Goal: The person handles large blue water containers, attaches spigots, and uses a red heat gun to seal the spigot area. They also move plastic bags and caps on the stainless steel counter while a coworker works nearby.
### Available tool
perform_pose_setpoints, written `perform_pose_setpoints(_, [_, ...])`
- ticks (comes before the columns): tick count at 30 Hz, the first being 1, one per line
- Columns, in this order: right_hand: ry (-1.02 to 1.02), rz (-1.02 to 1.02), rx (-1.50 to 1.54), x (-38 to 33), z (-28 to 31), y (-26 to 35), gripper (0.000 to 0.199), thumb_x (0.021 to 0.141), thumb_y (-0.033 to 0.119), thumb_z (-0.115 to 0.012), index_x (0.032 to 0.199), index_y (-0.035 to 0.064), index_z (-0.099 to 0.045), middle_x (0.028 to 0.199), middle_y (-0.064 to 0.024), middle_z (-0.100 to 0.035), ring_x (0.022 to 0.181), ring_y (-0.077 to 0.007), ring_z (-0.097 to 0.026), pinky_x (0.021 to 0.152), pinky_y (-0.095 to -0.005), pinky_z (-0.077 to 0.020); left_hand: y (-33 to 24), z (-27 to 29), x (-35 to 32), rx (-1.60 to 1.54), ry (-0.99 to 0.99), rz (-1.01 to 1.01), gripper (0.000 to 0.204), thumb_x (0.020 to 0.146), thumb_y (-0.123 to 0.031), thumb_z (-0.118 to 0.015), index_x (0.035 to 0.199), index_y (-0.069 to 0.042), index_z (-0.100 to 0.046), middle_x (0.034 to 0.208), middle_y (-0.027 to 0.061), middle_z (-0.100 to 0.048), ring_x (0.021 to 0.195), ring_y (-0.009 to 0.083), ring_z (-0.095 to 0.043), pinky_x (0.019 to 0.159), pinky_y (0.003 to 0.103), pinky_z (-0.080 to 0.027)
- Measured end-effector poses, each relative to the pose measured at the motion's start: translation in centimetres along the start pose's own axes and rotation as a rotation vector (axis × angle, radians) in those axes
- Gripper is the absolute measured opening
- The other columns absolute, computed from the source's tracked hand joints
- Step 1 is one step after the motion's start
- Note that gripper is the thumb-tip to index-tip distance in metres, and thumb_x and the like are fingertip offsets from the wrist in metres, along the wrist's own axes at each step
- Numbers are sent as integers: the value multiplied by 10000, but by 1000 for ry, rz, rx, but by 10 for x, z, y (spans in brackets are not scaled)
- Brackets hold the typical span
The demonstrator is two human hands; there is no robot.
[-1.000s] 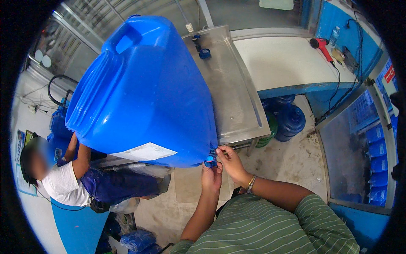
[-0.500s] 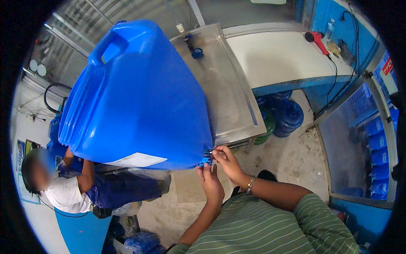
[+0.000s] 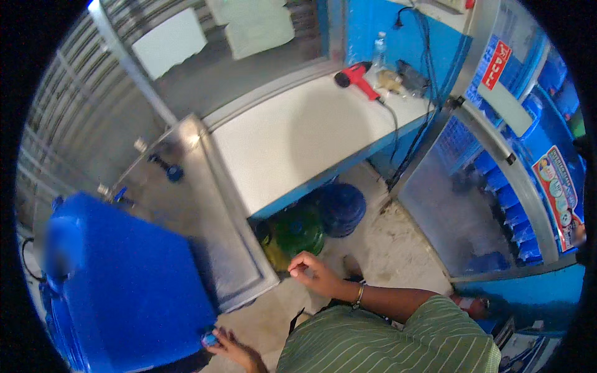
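Observation:
A large blue plastic water container [image 3: 130,292] stands at the lower left on a stainless steel counter [image 3: 202,248]. At its lower near corner is a small blue tap [image 3: 210,339]. My left hand [image 3: 235,352] is on this tap, with the fingertips closed about it. Away from the container, my right hand [image 3: 316,275] is raised over the floor, thumb and fingers pinched together. Whether something small sits in that pinch is too blurred to tell. A bracelet circles the right wrist.
Behind the steel counter is a white ledge [image 3: 280,149] bearing a red heat gun [image 3: 360,81], its cord hanging down, and a clear bottle [image 3: 380,48]. Green [image 3: 300,231] and blue [image 3: 341,210] round water jugs stand underneath. A metal-framed glass door [image 3: 454,205] is at right.
The view has swung right, so the container now appears lower left. My right hand has left the tap and moved to the right; my left hand remains there. The other person is out of view.

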State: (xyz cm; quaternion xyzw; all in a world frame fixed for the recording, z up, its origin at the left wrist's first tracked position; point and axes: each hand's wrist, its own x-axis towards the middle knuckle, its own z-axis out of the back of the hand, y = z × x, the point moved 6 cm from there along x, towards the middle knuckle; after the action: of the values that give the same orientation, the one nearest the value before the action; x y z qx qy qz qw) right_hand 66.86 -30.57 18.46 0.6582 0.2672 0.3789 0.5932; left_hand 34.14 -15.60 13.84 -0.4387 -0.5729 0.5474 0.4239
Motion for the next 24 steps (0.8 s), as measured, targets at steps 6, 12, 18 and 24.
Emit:
perform_pose_setpoints(6, [-215, 68, -534, 87, 220, 3, 178, 901, 175, -619, 1020, 47, -583, 966, -93, -561, 900, -203, -571, 806, -322, -468, 15, 30, 27, 241, -210, -143, 605, 926, -285, -614, 1372, 40, -365, 1302, 222, -486, 1132, 276, -507, 1011, 387, -408])
perform_pose_setpoints(12, [-533, 296, -973, 242, 459, -47, 316, 829, 137, -662, 1112, 30, -571, 1057, -158, -581, 964, -281, -585, 834, -383, -481, 7, 9, 22, 165, -193, -117, 713, 904, -366, -619, 1413, 24, -308, 1392, 216, -405, 1227, 295, -455, 1052, 424, -366])
perform_pose_setpoints(18, [-713, -433, -1049, 331, 515, -52, 806, 745, 491, -698, 1311, -28, -453, 1302, -249, -511, 1216, -391, -488, 1015, -447, -405, -18, -3, -15, 148, -172, -147, 655, 908, -388, -613, 1367, 17, -380, 1328, 157, -464, 1195, 250, -451, 1063, 385, -314])
perform_pose_setpoints(24, [-673, -484, -1312, 366, 546, -76, 673, 734, 457, -728, 1189, 7, -520, 1234, -204, -550, 1078, -401, -582, 893, -498, -489, -33, -42, -38, 255, -169, -78, 559, 933, -361, -589, 1337, -11, -427, 1263, 108, -509, 1160, 200, -468, 1017, 338, -343])
